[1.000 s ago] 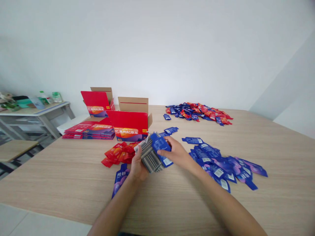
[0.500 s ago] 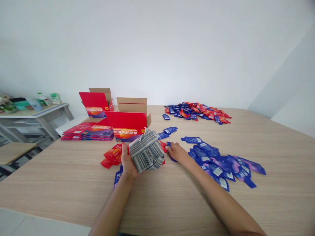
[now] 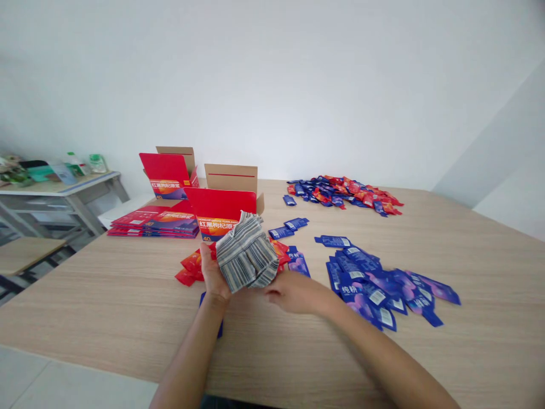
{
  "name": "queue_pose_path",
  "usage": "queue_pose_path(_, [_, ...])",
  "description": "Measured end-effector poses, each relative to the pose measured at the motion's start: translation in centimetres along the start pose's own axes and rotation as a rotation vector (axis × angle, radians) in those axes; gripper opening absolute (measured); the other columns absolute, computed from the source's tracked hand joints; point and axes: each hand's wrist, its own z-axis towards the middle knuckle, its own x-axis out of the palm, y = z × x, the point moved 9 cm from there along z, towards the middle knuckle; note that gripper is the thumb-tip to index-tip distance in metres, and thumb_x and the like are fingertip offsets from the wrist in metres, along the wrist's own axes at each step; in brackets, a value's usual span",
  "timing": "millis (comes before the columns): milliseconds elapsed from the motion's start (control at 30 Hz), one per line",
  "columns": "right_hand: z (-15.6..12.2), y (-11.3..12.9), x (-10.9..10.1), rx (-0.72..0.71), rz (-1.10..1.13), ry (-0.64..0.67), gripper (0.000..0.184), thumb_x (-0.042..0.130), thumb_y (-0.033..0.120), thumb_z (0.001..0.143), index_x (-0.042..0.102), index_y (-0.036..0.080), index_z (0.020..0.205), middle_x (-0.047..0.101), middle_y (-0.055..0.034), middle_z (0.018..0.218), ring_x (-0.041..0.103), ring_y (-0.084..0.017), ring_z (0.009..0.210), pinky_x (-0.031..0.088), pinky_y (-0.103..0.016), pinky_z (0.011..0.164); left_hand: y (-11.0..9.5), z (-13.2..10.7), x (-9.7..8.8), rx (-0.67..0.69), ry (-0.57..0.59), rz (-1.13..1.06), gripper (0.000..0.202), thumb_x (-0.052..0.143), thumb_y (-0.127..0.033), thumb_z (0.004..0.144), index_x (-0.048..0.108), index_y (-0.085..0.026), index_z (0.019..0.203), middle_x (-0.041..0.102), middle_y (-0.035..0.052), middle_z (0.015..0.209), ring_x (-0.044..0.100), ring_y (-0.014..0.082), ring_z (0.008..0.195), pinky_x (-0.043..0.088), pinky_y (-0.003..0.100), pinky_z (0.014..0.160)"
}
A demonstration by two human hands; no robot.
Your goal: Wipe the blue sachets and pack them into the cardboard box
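A striped grey and cream cloth bundle (image 3: pixel 247 255), folded and crumpled, is held up above the table in my left hand (image 3: pixel 214 277), whose fingers go behind it. My right hand (image 3: pixel 293 292) is curled at the cloth's lower right edge. Its fingertips are partly hidden, so whether they grip the cloth or something small cannot be made out. Behind the cloth lie red pouches (image 3: pixel 191 266), partly covered by it. A blue pouch (image 3: pixel 299 263) lies just beyond my right hand, and another blue pouch (image 3: pixel 220 330) is mostly hidden under my left forearm.
Before the wall, an open red carton (image 3: pixel 221 203) stands behind the cloth, with another open carton (image 3: pixel 164 170) farther left. Flattened cartons (image 3: pixel 157 221) are stacked beside them. Blue pouches (image 3: pixel 374 284) spread at right; a mixed red and blue pile (image 3: pixel 344 192) lies at the back.
My right hand has moved from the blue pouch toward me and left, to the cloth's edge. That pouch now lies uncovered. The cloth has shifted slightly left and tilted in my left hand.
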Motion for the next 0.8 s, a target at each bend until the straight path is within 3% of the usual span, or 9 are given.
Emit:
queue_pose_path(67, [0.3,4.3,2.3,-0.205,-0.042,-0.016,0.023,0.056,0.029,0.100,0.073,0.018,0.109,0.076,-0.0078,0.112,0.068,-0.023,0.110,0.048,-0.032,0.095,-0.9,-0.1,0.2,0.007,0.046,-0.010,0.088,0.026,-0.080,0.092,0.056,-0.015,0.144,0.070,0.0150,0.130,0.058,0.0356,0.133,0.042,0.053,0.115])
queue_pose_path(133, [0.5,7.1,4.4,-0.344,-0.121,-0.101,0.045,0.055,0.032,0.101,0.057,0.009,0.140,0.058,-0.0187,0.146,0.050,-0.028,0.139,0.037,-0.041,0.115,-1.6,-0.2,0.4,-0.005,0.107,-0.018,0.089,0.027,-0.082,0.090,0.055,-0.017,0.144,0.070,0.0140,0.131,0.056,0.0365,0.135,0.042,0.053,0.115])
queue_pose_path(233, [0.5,8.4,7.5,-0.436,-0.167,-0.107,0.074,0.052,0.050,0.102,0.031,0.007,0.158,0.034,-0.0223,0.163,0.027,-0.032,0.154,0.019,-0.054,0.125,-2.5,-0.2,0.3,-0.001,0.161,-0.044,0.092,0.030,-0.085,0.087,0.057,-0.018,0.143,0.070,0.0138,0.132,0.054,0.0371,0.137,0.040,0.053,0.117])
queue_pose_path(333, [0.1,8.3,9.5,-0.495,-0.146,-0.019,0.078,0.047,0.057,0.102,0.025,0.010,0.161,0.036,-0.0175,0.163,0.027,-0.029,0.154,0.008,-0.059,0.126,-3.1,-0.1,0.2,0.018,0.193,-0.055,0.090,0.030,-0.085,0.088,0.057,-0.019,0.143,0.069,0.0136,0.134,0.053,0.0362,0.138,0.039,0.053,0.118])
queue_pose_path(433, [-0.1,8.2,9.7,-0.513,-0.141,0.029,0.073,0.050,0.053,0.101,0.033,0.008,0.156,0.041,-0.0182,0.161,0.036,-0.027,0.150,0.010,-0.057,0.126,-3.6,-0.1,0.3,0.047,0.210,-0.063,0.091,0.029,-0.085,0.088,0.056,-0.018,0.144,0.067,0.0144,0.136,0.053,0.0362,0.138,0.037,0.055,0.118])
queue_pose_path(500, [-0.1,8.3,9.3,-0.511,-0.155,0.032,0.066,0.055,0.052,0.097,0.049,0.007,0.146,0.049,-0.0184,0.155,0.046,-0.028,0.143,0.012,-0.055,0.126,-3.9,-0.1,0.4,0.066,0.224,-0.073,0.092,0.029,-0.085,0.088,0.055,-0.018,0.145,0.066,0.0152,0.137,0.052,0.0367,0.139,0.036,0.056,0.118])
queue_pose_path(600, [-0.2,8.7,8.8,-0.495,-0.206,0.071,0.058,0.063,0.057,0.090,0.067,0.009,0.121,0.068,-0.0177,0.131,0.063,-0.030,0.119,0.016,-0.053,0.124,-4.4,-0.2,0.7,0.089,0.240,-0.073,0.092,0.030,-0.085,0.088,0.054,-0.018,0.146,0.066,0.0156,0.137,0.051,0.0367,0.140,0.035,0.056,0.119])
queue_pose_path(700, [-0.5,8.4,8.7,-0.384,-0.242,0.101,0.071,0.070,0.065,0.081,0.066,0.009,0.125,0.072,-0.0181,0.114,0.066,-0.033,0.108,0.031,-0.054,0.117,-4.8,-0.2,0.5,0.115,0.226,-0.062,0.092,0.030,-0.084,0.088,0.053,-0.017,0.147,0.068,0.0161,0.135,0.052,0.0357,0.139,0.035,0.056,0.119])
queue_pose_path(800, [-0.7,7.6,9.2,-0.217,-0.227,0.059,0.087,0.074,0.068,0.078,0.051,0.020,0.147,0.059,-0.0230,0.140,0.057,-0.043,0.126,0.038,-0.063,0.108,-4.7,0.1,0.3,0.115,0.212,-0.049,0.092,0.029,-0.085,0.088,0.054,-0.018,0.146,0.067,0.0160,0.136,0.053,0.0354,0.138,0.035,0.056,0.119])
